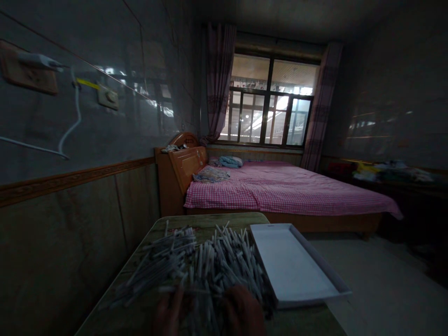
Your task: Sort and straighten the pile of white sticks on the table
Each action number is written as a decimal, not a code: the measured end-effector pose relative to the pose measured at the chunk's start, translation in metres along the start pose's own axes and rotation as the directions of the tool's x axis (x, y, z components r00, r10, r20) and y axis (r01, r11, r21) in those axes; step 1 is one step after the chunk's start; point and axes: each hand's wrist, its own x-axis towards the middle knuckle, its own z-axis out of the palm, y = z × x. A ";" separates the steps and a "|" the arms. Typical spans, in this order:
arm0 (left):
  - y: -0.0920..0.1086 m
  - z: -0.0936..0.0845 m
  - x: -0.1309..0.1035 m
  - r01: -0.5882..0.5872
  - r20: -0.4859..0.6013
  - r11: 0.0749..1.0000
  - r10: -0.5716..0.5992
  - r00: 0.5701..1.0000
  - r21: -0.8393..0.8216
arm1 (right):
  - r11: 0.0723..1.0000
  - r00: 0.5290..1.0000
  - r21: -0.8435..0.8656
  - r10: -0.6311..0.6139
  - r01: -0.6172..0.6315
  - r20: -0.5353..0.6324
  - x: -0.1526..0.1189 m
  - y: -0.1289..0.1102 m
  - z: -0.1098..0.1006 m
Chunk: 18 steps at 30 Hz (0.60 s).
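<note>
My left hand [170,311] is at the bottom of the view, closed with thumb and finger at a slim pale stick [196,291] that lies crosswise between my hands. My right hand [244,310] is curled at the near edge of a heap of slim grey-white sticks [227,256], pen-like in shape. Its fingers point down and are blurred, so what they hold is hidden. To the left lies a second heap of thinner, darker sticks [157,266]. Both heaps rest on a small greenish table [217,219].
A shallow white tray [294,266] sits at the table's right side, partly past its edge. Behind the table is a bed [280,191] with a pink checked sheet. A tiled wall [70,233] runs close along the left, with a socket and a hanging white cable [77,119].
</note>
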 end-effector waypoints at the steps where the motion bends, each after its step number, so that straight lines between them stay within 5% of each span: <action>1: 0.008 -0.004 0.001 0.052 -0.003 0.996 -0.052 0.999 -0.071 | 1.000 1.000 -0.004 0.013 -0.013 -0.017 0.000 0.000 -0.004; 4: 0.032 -0.019 0.007 0.047 -0.129 0.989 -0.065 0.990 -0.139 | 0.995 0.993 -0.016 0.102 -0.103 -0.066 0.000 0.003 -0.015; 7: 0.046 -0.030 0.012 -0.027 -0.230 0.994 0.050 0.972 0.103 | 0.977 0.975 -0.042 0.204 -0.208 -0.093 0.000 0.006 -0.019; 10: 0.046 -0.028 0.012 -0.102 -0.136 0.953 0.146 0.980 0.285 | 0.958 0.961 -0.115 0.247 -0.262 -0.124 0.000 0.010 -0.019; 14: 0.032 -0.012 0.009 -0.100 0.080 0.961 0.082 0.993 0.258 | 0.956 0.965 -0.160 0.229 -0.248 -0.124 0.001 0.012 -0.020; 18: 0.020 -0.005 0.011 -0.078 0.142 0.967 0.044 0.989 0.242 | 0.980 0.983 -0.148 0.113 -0.134 -0.146 -0.005 0.012 -0.016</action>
